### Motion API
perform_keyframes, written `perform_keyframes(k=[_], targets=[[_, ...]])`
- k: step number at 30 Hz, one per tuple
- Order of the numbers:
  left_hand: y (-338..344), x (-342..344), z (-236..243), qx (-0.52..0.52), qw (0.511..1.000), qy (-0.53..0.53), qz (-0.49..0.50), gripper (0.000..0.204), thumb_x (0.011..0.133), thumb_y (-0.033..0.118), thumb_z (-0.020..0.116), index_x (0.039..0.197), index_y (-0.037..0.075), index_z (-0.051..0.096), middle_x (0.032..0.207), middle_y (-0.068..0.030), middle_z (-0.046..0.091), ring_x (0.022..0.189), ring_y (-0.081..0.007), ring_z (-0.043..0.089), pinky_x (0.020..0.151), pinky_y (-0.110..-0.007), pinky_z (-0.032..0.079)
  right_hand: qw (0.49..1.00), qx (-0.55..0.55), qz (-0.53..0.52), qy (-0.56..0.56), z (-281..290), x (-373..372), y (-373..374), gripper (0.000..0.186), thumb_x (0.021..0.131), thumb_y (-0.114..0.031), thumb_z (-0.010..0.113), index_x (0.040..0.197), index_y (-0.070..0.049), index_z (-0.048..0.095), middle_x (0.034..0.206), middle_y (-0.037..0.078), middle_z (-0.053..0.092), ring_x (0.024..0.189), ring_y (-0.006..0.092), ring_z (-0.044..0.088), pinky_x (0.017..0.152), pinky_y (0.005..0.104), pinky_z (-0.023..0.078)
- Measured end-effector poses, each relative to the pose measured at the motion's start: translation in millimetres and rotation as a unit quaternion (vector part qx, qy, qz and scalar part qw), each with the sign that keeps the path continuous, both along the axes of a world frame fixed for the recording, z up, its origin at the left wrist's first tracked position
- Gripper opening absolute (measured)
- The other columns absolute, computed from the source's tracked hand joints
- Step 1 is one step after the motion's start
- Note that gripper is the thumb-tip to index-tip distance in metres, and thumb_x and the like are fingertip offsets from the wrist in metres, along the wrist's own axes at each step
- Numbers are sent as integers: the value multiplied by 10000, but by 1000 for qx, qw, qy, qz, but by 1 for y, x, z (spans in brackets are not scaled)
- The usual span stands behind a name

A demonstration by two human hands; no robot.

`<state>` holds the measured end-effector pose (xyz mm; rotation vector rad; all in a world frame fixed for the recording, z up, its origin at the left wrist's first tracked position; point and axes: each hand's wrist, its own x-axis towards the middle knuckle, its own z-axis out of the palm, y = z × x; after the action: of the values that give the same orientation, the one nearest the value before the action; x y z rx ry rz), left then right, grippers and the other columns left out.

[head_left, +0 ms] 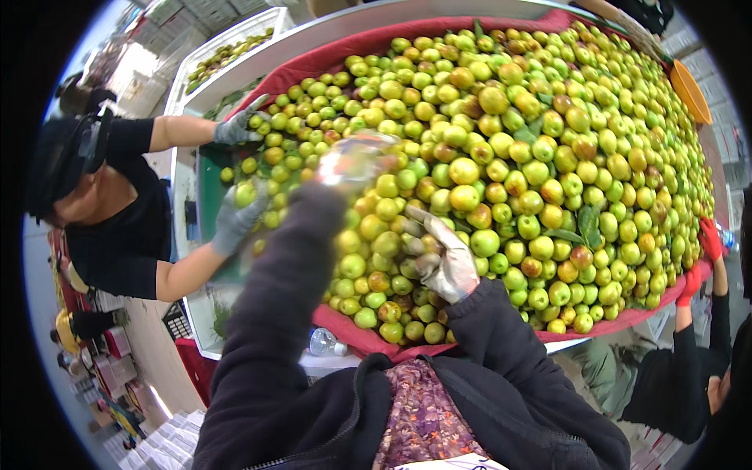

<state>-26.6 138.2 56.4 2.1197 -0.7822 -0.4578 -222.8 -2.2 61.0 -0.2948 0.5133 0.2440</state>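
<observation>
Head view: green-brown fruit [464, 171] heaped beneath both hands. Right hand [446, 262] half-curled, fingers apart; left hand [354, 160] blurred, grip cannot be told. Judged best: cup fruit lightly, lift without knocking neighbours. Counter [329, 30] edged by red padding [294, 70].
</observation>
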Motion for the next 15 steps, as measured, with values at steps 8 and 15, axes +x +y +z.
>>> perform_keyframes(k=[8, 15], targets=[[56, -28, -63, -8, 988, 113, 101, 222, 908, 154, 534, 1106, 86, 607, 977, -78, 603, 893, -216, 604, 742, -308, 529, 994, -55, 83, -50, -7, -8, 1, 402, 958, -155, 504, 1328, -4, 461, 926, 45, 588, 674, 92, 553, 500, 159, 416], [103, 99, -81, 109, 969, -162, 155, 294, 941, 127, 486, 1210, 64, 586, 964, -75, 624, 863, -265, 609, 842, -345, 502, 979, -114, 140, -90, -13, -9, 4, 438, 922, -163, 549, 1335, -31, 485, 1073, 40, 608, 867, 106, 582, 706, 217, 473]])
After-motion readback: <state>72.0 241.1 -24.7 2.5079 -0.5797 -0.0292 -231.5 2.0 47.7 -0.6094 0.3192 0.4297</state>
